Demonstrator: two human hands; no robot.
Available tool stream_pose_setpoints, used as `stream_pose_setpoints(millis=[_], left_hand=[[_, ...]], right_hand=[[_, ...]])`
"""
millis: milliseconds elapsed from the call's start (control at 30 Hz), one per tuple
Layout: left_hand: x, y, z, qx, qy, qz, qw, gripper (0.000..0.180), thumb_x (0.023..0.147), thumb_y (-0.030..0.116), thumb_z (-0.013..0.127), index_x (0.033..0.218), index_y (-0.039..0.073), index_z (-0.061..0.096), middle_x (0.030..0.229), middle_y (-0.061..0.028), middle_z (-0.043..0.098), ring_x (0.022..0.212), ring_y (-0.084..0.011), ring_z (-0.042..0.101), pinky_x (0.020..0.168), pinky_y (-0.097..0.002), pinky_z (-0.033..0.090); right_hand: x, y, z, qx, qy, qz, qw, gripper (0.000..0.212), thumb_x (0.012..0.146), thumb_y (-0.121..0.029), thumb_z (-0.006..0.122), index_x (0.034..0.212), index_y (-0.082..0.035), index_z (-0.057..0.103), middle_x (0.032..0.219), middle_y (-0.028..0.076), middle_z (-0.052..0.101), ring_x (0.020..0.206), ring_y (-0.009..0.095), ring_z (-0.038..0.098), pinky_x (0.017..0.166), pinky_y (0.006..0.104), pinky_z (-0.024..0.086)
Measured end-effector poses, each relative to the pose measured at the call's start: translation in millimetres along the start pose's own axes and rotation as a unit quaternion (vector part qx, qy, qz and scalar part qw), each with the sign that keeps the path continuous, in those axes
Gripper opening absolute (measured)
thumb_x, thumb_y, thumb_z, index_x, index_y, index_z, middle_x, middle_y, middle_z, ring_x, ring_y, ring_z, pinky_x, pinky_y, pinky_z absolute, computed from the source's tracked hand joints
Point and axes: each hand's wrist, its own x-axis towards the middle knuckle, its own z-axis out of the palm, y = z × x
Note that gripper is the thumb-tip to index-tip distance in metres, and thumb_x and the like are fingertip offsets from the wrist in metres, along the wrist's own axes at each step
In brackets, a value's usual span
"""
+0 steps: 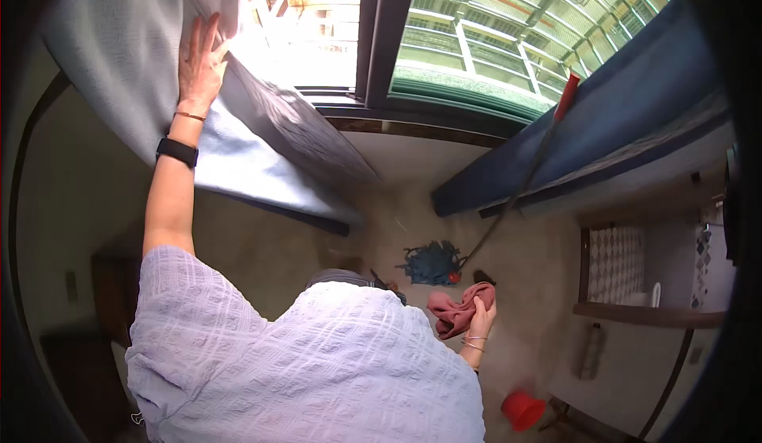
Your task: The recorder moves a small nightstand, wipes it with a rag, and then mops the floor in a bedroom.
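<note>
My left hand (204, 63) reaches up to the pale grey-blue curtain (135, 54) at the window's left side. Its fingers are stretched out and lie against the fabric, beside a thinner sheer layer (274, 109). In my right hand (482, 318), held low at my right side, is a crumpled dusty-red cloth (454, 313). The fingers close around the cloth, which hangs out to the left of them.
The window (377, 38) has a dark frame; a barred grille (492, 30) shows outside. A blue curtain (603, 102) hangs at the right. A mop (432, 263) stands on the floor, its handle slanting up against that curtain. A red bucket (522, 410) sits lower right, near a doorway (583, 268).
</note>
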Motion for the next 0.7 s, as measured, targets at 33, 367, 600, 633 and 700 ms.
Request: stream_pose_setpoints(millis=[33,367,600,633,700], left_hand=[[-2.4,-7.8,2.7,0.002,0.038,0.004,0.999,0.038,0.076,0.021,0.069,0.113,0.025,0.061,0.151,0.0067,0.018,0.139,-0.0205,0.018,0.109,-0.0428,0.027],[-19.3,-38.5,-25.9,0.014,0.081,-0.081,0.993,0.046,0.070,0.013,0.068,0.114,0.018,0.057,0.143,-0.0027,0.034,0.133,-0.0333,0.027,0.106,-0.0463,0.032],[-50.8,-117.8,-34.6,0.196,0.000,-0.179,0.964,0.064,0.071,0.019,0.071,0.129,0.025,0.045,0.147,0.0017,0.030,0.135,-0.0267,0.027,0.104,-0.0423,0.031],[-52.5,-125.3,-35.6,0.205,-0.028,-0.171,0.963,0.065,0.073,0.021,0.071,0.131,0.025,0.043,0.147,0.0022,0.030,0.135,-0.0253,0.028,0.104,-0.0409,0.032],[-59.8,-151.9,-25.7,0.231,-0.050,-0.198,0.951,0.063,0.075,0.022,0.069,0.131,0.023,0.043,0.145,0.0007,0.035,0.135,-0.0246,0.028,0.106,-0.0412,0.030]], right_hand=[[4.2,-0.3,1.9,-0.010,-0.010,-0.007,1.000,0.040,0.081,-0.003,0.058,0.119,0.006,0.051,0.114,0.012,0.057,0.102,0.022,0.056,0.092,0.0318,0.043],[19.9,6.7,31.4,-0.077,-0.057,-0.026,0.995,0.043,0.078,-0.005,0.059,0.120,0.005,0.051,0.114,0.013,0.057,0.103,0.022,0.056,0.091,0.0319,0.044],[11.3,25.4,25.8,-0.082,-0.046,-0.004,0.996,0.046,0.078,-0.007,0.061,0.120,0.007,0.050,0.117,0.015,0.055,0.106,0.024,0.054,0.094,0.0325,0.042],[11.8,27.8,24.8,-0.081,-0.042,0.000,0.996,0.046,0.078,-0.007,0.061,0.121,0.007,0.050,0.117,0.015,0.055,0.106,0.024,0.054,0.094,0.0328,0.042],[16.1,34.4,21.0,-0.093,-0.046,0.003,0.995,0.046,0.078,-0.007,0.060,0.121,0.007,0.050,0.117,0.015,0.055,0.106,0.024,0.054,0.093,0.0329,0.042]])
